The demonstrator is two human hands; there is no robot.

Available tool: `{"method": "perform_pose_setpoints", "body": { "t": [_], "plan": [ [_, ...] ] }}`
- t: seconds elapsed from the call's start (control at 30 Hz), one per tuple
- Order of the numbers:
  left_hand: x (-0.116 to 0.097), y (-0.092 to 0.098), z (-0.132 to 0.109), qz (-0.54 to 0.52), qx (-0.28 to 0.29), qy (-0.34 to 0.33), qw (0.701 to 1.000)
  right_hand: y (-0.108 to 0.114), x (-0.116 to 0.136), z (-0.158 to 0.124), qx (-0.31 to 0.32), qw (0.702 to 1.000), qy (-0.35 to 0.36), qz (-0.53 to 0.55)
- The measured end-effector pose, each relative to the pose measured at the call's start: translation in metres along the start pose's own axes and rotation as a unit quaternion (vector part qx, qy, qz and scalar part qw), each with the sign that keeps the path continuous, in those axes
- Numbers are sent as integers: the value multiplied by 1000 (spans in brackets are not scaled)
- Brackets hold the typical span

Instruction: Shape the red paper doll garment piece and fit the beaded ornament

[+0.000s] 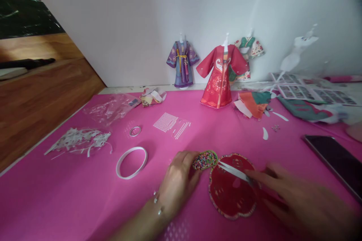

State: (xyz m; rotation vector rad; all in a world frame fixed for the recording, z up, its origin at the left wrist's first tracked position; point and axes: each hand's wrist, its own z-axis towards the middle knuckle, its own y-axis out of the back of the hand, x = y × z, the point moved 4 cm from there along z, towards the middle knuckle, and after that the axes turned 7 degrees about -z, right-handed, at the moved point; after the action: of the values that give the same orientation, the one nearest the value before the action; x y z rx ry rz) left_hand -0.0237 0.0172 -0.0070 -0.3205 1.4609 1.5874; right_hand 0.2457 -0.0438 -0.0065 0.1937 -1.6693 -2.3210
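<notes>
My left hand (179, 173) pinches the left end of a small oval piece (205, 160) covered in multicoloured beads, with a green rim. In my right hand (291, 196), blurred by motion, is a pair of scissors (236, 171) with red handles. Their blades point left, tips close to the oval's right end. Beneath the blades lies a red scalloped piece (232, 196), flat on the pink surface, with a beaded edge. Whether the blade tips touch the oval I cannot tell.
A white ring (131, 162), a smaller roll (135, 131) and white scraps (82, 139) lie left. Behind is a sheet of white dots (166, 122). A red doll's robe (219, 77) and a purple one (182, 62) stand by the wall. A phone (336, 162) lies right.
</notes>
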Motion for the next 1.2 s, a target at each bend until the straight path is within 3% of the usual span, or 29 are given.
{"method": "perform_pose_setpoints", "body": {
  "t": [0.07, 0.13, 0.43, 0.7, 0.97, 1.2],
  "plan": [
    [0, 0, 0, -2, 1, 0, 1000, 2, 12, 13, 46, 996, 52, -52],
    [0, 0, 1, -2, -2, -2, 1000, 8, 23, 25, 47, 993, 86, -62],
    [-1, 0, 0, -2, -12, -12, 1000, 31, 43, 48, -93, 977, 176, -79],
    [-1, 1, 0, 10, -14, -17, 1000, 22, 40, 52, -13, 985, 163, -54],
    [-1, 0, 0, 14, -9, -11, 1000, 23, 42, 53, -18, 980, 182, -74],
    [-2, 0, 2, 17, -11, -8, 1000, 21, 42, 54, 52, 981, 167, -88]
  ]
}}
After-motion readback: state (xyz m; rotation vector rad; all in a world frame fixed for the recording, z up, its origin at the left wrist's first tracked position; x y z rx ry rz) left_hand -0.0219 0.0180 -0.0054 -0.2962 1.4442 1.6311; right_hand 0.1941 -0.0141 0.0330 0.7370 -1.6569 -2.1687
